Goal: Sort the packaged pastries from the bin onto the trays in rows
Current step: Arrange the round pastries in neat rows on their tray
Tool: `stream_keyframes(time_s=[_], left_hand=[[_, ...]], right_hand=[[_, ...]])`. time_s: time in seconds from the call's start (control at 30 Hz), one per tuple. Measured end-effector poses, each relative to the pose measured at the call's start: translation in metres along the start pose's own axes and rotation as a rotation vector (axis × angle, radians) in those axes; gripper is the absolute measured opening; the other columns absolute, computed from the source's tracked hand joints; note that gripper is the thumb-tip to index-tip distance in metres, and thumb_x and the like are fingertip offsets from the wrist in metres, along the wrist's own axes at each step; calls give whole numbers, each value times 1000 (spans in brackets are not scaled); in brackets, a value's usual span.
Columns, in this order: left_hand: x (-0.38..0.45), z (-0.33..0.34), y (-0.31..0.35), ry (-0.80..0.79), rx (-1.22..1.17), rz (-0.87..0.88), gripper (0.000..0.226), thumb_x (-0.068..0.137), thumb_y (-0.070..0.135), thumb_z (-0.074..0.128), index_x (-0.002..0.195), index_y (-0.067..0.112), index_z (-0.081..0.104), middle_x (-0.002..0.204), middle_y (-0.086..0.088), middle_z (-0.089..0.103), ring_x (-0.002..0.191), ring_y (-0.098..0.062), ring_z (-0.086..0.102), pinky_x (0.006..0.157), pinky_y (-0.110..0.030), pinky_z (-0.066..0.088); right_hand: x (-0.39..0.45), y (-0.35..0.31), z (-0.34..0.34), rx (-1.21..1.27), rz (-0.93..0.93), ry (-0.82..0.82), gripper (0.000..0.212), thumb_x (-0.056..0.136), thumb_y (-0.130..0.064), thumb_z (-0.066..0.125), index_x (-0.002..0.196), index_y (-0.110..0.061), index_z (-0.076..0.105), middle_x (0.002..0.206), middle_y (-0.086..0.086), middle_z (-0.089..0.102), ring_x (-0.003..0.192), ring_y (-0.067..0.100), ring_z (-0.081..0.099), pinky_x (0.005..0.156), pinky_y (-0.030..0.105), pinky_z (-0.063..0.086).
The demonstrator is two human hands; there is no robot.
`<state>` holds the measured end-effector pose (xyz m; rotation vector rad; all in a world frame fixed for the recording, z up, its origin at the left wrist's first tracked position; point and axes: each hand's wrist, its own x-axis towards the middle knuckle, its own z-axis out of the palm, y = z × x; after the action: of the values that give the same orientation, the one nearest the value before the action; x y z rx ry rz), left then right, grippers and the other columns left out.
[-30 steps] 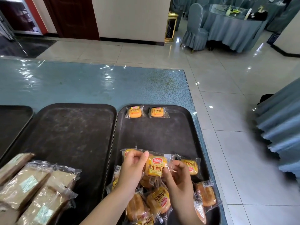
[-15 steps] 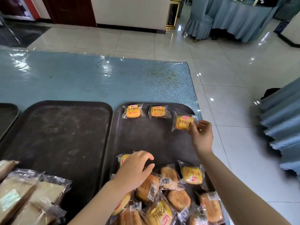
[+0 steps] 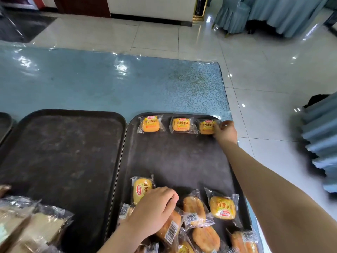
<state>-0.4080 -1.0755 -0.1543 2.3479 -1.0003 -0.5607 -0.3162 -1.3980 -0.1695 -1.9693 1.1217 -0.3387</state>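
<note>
Three small orange packaged buns lie in a row along the far edge of the right dark tray [image 3: 175,161]: one at the left [image 3: 150,123], one in the middle [image 3: 181,124], one at the right [image 3: 207,126]. My right hand [image 3: 225,131] reaches to the far right corner and pinches the right bun's wrapper. A loose pile of packaged buns [image 3: 197,216] covers the tray's near end. My left hand [image 3: 155,210] rests on that pile with curled fingers over a wrapper; whether it grips one is unclear.
A bare dark tray [image 3: 63,154] lies to the left, with a third tray's edge [image 3: 5,125] beyond it. Brown packaged pastries [image 3: 27,227] are stacked at the near left. The blue table [image 3: 91,84] ends just right of the trays, above tiled floor.
My right hand carried a bun from the pile to the far right corner and lowered it beside the other two. My left hand stayed on the pile. The camera tilted down.
</note>
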Motion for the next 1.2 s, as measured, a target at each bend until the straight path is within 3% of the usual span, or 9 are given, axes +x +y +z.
stream_keyframes(time_s=[0.1, 0.23, 0.3, 0.37, 0.47, 0.53, 0.77, 1.0, 1.2], left_hand=[[0, 0, 0, -16, -21, 3, 41, 99, 46, 19, 107, 34, 57, 103, 19, 59, 99, -1, 50, 90, -19, 38], [1, 0, -2, -22, -35, -7, 35, 100, 44, 24, 107, 34, 57, 103, 19, 59, 99, 0, 51, 90, -19, 39], [2, 0, -2, -26, -36, -9, 31, 102, 41, 28, 107, 34, 57, 102, 19, 60, 99, -1, 51, 91, -19, 39], [2, -1, -1, -31, -31, -12, 31, 102, 41, 28, 108, 34, 57, 103, 19, 60, 100, -1, 52, 91, -18, 39], [2, -2, 0, -42, -25, -26, 30, 102, 41, 28, 109, 35, 57, 105, 20, 60, 100, 1, 51, 91, -17, 39], [2, -3, 0, -46, -17, -32, 30, 102, 41, 28, 107, 35, 57, 104, 19, 60, 100, 0, 51, 91, -19, 39], [-8, -7, 7, -17, 40, 4, 52, 96, 50, 11, 111, 35, 59, 109, 21, 59, 107, 2, 48, 98, -17, 33], [-33, -10, 15, 56, 33, -10, 38, 98, 44, 30, 126, 34, 53, 128, 25, 47, 123, 10, 33, 103, -8, 17], [-59, -11, 19, 64, 20, -43, 39, 98, 42, 38, 135, 33, 45, 140, 21, 40, 134, 3, 28, 116, -23, 24]], right_hand=[[2, -3, 0, -128, -28, 1, 45, 90, -36, 60, 120, -5, 47, 114, 17, 64, 107, 37, 60, 90, 42, 48], [-8, 1, -3, -329, -325, 133, 39, 92, -28, 47, 118, 0, 53, 115, 24, 57, 106, 42, 51, 88, 47, 43], [-18, 10, 3, -445, -505, 95, 46, 86, -27, 40, 120, 1, 57, 117, 26, 57, 104, 44, 51, 90, 48, 44], [-28, 17, 10, -562, -611, -21, 50, 85, -23, 42, 130, -4, 55, 133, 22, 53, 115, 44, 50, 97, 49, 42], [-36, 21, 10, -669, -600, -190, 52, 95, -22, 46, 147, -16, 39, 153, 10, 35, 138, 34, 33, 112, 45, 27], [-35, 17, 6, -662, -571, -242, 55, 97, -23, 46, 150, -18, 33, 157, 7, 29, 143, 31, 25, 115, 42, 21], [-69, 17, -29, -483, -513, -314, 54, 95, -22, 52, 147, -13, 38, 150, 12, 40, 138, 32, 36, 114, 43, 29], [-166, 69, -90, -427, -356, -442, 47, 95, -21, 56, 141, -17, 45, 141, 5, 50, 130, 22, 46, 106, 29, 33], [-210, 109, -116, -583, -383, -530, 61, 89, -39, 61, 145, -27, 38, 149, -4, 40, 138, 16, 32, 113, 31, 25]])
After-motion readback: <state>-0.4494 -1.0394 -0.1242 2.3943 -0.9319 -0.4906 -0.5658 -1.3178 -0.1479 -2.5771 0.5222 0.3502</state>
